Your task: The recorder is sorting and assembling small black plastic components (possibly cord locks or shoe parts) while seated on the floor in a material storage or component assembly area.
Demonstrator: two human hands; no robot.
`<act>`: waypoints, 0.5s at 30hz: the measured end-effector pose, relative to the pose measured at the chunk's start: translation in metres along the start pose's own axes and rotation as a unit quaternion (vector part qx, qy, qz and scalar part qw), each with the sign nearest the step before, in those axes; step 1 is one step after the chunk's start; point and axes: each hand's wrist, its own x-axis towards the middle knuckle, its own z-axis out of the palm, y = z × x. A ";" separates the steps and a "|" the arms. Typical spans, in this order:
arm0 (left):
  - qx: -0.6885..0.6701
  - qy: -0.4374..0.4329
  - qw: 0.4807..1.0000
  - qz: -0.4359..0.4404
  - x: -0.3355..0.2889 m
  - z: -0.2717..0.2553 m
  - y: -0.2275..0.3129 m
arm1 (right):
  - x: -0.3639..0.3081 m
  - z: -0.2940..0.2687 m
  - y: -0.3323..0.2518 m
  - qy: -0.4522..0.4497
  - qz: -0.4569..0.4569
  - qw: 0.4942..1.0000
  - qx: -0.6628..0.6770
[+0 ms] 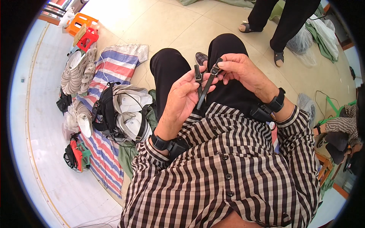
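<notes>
My left hand (pixel 181 95) is closed, pinching a short black strap (pixel 198 72) with a small metal buckle between thumb and fingers. Facing it, my right hand (pixel 243 72) grips a second black strap (pixel 206 91) by its buckle end, with thumb and forefinger pressed together. That strap's tail slants down across the left fingertips, beside the first strap. Both hands are held close together above my lap, between my black-trousered knees. Whether the two straps are joined cannot be made out.
On the left, a striped sheet (pixel 118 62) bears bundles of pale shoe parts (pixel 74 76) and black straps (pixel 104 108). Orange (pixel 81 22) and red (pixel 88 39) stools stand beyond. Another person's legs (pixel 281 22) are at the upper right, near plastic bags (pixel 302 40).
</notes>
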 end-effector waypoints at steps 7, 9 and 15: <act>-0.012 0.014 1.000 -0.012 0.005 -0.010 -0.001 | -0.004 -0.007 -0.001 0.023 0.010 1.000 0.000; -0.018 0.011 1.000 -0.018 0.007 -0.013 -0.002 | -0.007 -0.011 -0.001 0.034 0.019 0.999 -0.014; 0.010 0.022 0.999 -0.021 0.009 -0.016 -0.007 | -0.015 -0.025 0.007 0.025 0.005 0.970 -0.241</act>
